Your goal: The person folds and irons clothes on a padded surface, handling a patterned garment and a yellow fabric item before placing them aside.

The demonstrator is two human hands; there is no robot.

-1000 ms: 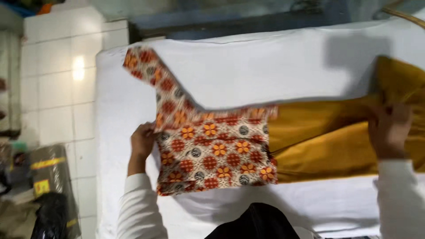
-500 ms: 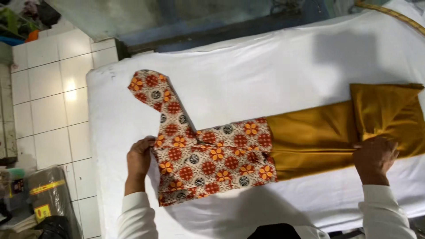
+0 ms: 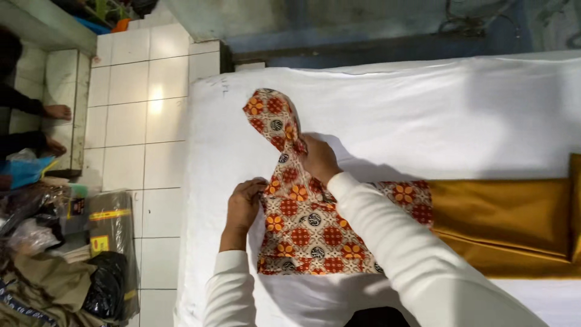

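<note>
Two hands on one patterned garment

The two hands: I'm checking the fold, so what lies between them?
In the head view, a strip of the patterned cloth lies between the left hand and the right hand; both touch it.

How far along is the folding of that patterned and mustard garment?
Partly done. The mustard part already lies flat and doubled at the right of the white-covered table. In hand now: the left hand pins the edge of the patterned part while the right hand presses at the base of the sleeve. That sleeve sticks out unfolded, and the garment is still long.
</note>
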